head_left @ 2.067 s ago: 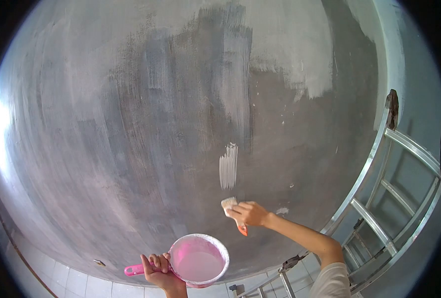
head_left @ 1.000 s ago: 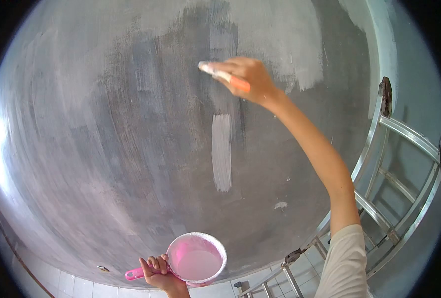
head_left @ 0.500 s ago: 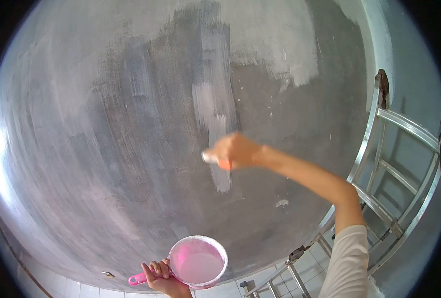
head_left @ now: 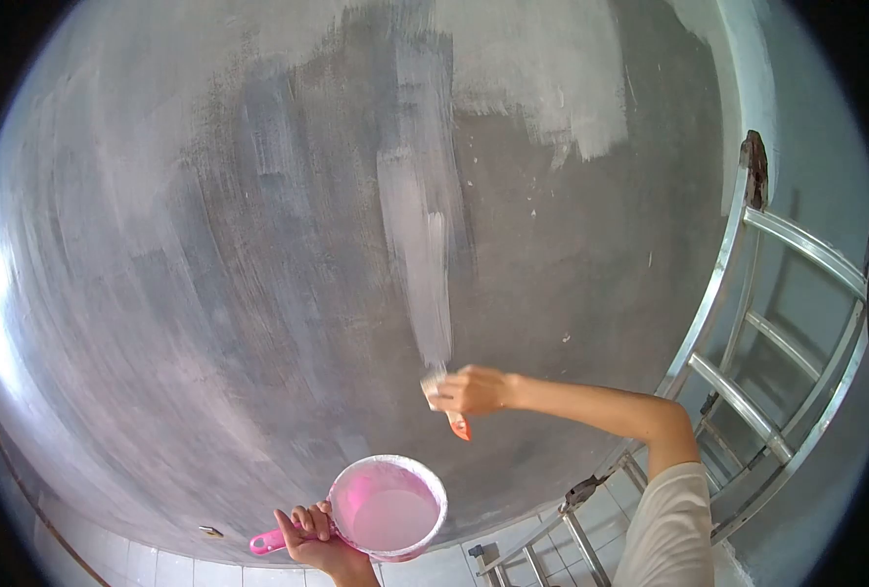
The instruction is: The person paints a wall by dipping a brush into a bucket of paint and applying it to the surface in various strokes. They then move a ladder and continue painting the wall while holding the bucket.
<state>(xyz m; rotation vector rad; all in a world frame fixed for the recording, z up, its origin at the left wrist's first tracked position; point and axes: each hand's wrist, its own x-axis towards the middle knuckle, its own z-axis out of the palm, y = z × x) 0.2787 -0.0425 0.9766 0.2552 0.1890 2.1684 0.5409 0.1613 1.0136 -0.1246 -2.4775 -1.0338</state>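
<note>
My right hand (head_left: pixel 474 389) grips a paintbrush (head_left: pixel 441 391) with an orange handle, its bristles pressed against the grey wall (head_left: pixel 258 293) at the lower end of a fresh white stripe (head_left: pixel 425 245). My left hand (head_left: pixel 312 536) holds the pink handle of a pink scoop (head_left: pixel 388 507) filled with white paint, low in the view and below the brush. A larger white painted patch (head_left: pixel 542 78) covers the wall's upper part.
A metal ladder (head_left: pixel 757 391) leans against the wall at the right, its rungs running down toward the tiled floor (head_left: pixel 151 565). A light blue wall (head_left: pixel 797 147) meets the grey one at the right corner.
My right hand swept the brush up the wall and back down to the stripe's lower end, leaving a longer, wider white stripe. The scoop stayed nearly still.
</note>
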